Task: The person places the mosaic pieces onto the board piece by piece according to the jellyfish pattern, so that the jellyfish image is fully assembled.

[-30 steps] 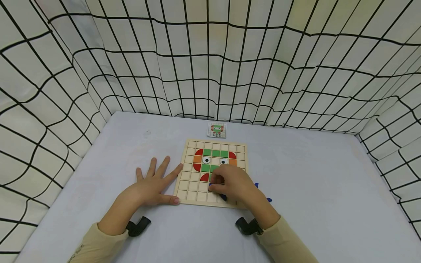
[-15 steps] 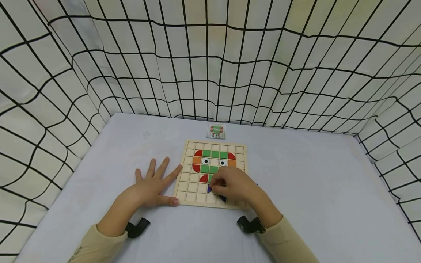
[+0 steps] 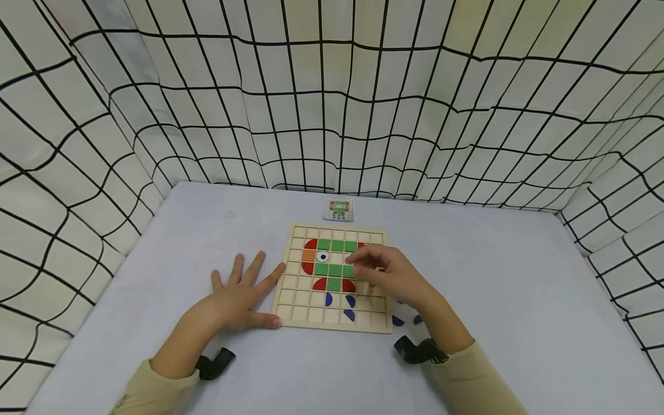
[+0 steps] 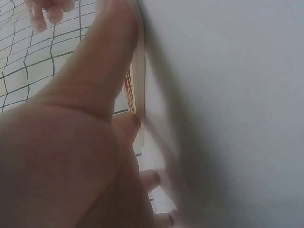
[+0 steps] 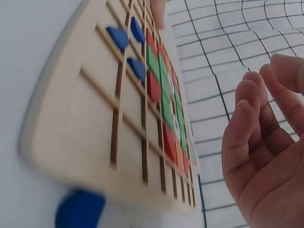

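A wooden grid board point(image 3: 301, 314) lies on the table with coloured pieces in its cells. Green squares point(image 3: 334, 284), red quarter-rounds point(image 3: 319, 284) and an eye piece point(image 3: 323, 257) form a pattern. Below them are small blue pieces: one blue half-round point(image 3: 329, 299) and two more blue pieces point(image 3: 349, 314). My left hand point(image 3: 236, 300) rests spread on the table, its thumb and forefinger at the board's left edge. Over the board's right part hovers my right hand point(image 3: 391, 274), fingers loosely bent, holding nothing in the right wrist view. It hides some right-hand cells.
A small pattern card point(image 3: 339, 208) lies behind the board. Loose blue pieces point(image 3: 397, 321) are on the white table point(image 3: 493, 276) off the board's right edge. Black netting point(image 3: 321, 115) over white cloth surrounds the table.
My right hand has let go of the blue half-round in its cell and risen up and to the right, uncovering the blue pieces. My left hand stays at the board's edge.
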### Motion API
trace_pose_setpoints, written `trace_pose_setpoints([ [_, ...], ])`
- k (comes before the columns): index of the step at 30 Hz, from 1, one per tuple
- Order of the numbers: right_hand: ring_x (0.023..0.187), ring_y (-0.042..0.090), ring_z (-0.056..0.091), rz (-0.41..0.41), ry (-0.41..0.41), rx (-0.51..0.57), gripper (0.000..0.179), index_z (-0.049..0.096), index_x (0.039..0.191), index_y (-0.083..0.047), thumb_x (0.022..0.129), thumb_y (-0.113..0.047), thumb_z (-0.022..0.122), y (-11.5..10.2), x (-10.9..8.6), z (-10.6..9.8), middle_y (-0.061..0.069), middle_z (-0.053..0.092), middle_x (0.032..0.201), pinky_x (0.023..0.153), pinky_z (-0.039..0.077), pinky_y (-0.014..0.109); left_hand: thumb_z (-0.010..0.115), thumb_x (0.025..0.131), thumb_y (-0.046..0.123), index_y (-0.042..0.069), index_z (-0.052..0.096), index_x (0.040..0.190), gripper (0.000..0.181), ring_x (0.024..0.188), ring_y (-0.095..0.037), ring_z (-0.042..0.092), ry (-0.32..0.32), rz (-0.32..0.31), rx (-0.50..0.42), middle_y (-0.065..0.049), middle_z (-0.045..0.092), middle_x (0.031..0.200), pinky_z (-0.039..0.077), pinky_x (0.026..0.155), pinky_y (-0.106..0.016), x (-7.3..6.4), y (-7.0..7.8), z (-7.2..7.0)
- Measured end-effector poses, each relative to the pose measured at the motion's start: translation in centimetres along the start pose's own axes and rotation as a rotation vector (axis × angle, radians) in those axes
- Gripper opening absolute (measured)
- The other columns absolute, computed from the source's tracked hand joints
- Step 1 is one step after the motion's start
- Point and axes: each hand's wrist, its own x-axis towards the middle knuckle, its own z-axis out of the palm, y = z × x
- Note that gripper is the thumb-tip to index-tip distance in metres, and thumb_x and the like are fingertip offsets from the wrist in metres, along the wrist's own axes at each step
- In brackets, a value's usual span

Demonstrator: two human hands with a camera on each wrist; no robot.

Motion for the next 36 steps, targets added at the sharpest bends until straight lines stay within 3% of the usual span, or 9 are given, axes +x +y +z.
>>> trace_pose_setpoints([
  [6, 0.094, 0.026, 0.060, 0.069, 0.051, -0.032, 0.025, 0.069, 0.119, -0.009, 0.098, -0.021, 0.066, 1.4, -1.9, -2.4, 0.009, 0.069, 0.114, 0.070, 0.055, 0.032, 0.071, 0.072, 0.071, 0.027, 0.020, 0.160, 0.111, 0.145, -0.060, -0.008, 0.007, -0.005, -0.002, -0.025, 0.000, 0.165, -0.003, 0.098, -0.086, -0.4, 0.0, -0.3],
  [12, 0.086, 0.026, 0.059, 0.138, 0.097, -0.105, 0.024, 0.069, 0.118, -0.012, 0.096, -0.020, 0.068, 3.0, -3.9, -4.6, 0.005, 0.068, 0.103, 0.062, 0.053, 0.035, 0.071, 0.073, 0.071, 0.027, 0.020, 0.160, 0.111, 0.145, -0.060, -0.007, 0.011, 0.000, -0.009, -0.025, 0.001, 0.165, -0.003, 0.099, -0.086, -0.5, 0.1, -0.5],
  [16, 0.084, 0.024, 0.061, 0.165, 0.084, -0.152, 0.021, 0.070, 0.116, -0.014, 0.095, -0.019, 0.068, 3.8, -5.2, -5.5, 0.002, 0.068, 0.096, 0.063, 0.053, 0.031, 0.071, 0.072, 0.071, 0.027, 0.020, 0.160, 0.111, 0.145, -0.060, -0.008, 0.015, 0.003, -0.014, -0.025, 0.001, 0.165, -0.004, 0.099, -0.086, -0.4, 0.1, -0.4],
  [24, 0.084, 0.021, 0.062, 0.219, 0.012, -0.211, 0.018, 0.070, 0.112, -0.020, 0.095, -0.022, 0.069, 4.9, -7.9, -6.0, -0.001, 0.066, 0.093, 0.066, 0.054, 0.028, 0.071, 0.072, 0.072, 0.027, 0.020, 0.160, 0.111, 0.145, -0.060, -0.008, 0.017, 0.006, -0.015, -0.025, 0.001, 0.165, -0.004, 0.098, -0.086, -0.3, 0.0, -0.1],
  [31, 0.080, 0.015, 0.061, 0.183, -0.030, -0.270, 0.017, 0.071, 0.111, -0.021, 0.095, -0.025, 0.069, 5.4, -9.3, -5.6, -0.005, 0.066, 0.092, 0.067, 0.053, 0.026, 0.071, 0.071, 0.072, 0.027, 0.021, 0.160, 0.111, 0.145, -0.060, -0.008, 0.016, 0.006, -0.021, -0.025, 0.001, 0.165, -0.004, 0.098, -0.086, -0.3, 0.1, -0.1],
  [36, 0.075, 0.009, 0.058, 0.146, -0.033, -0.350, 0.018, 0.073, 0.106, -0.020, 0.089, -0.022, 0.076, 4.9, -9.6, -5.1, -0.008, 0.063, 0.088, 0.066, 0.050, 0.024, 0.071, 0.072, 0.071, 0.027, 0.021, 0.160, 0.110, 0.145, -0.060, -0.007, 0.024, 0.013, -0.016, -0.025, 0.002, 0.165, -0.003, 0.098, -0.087, -0.3, 0.2, -0.2],
])
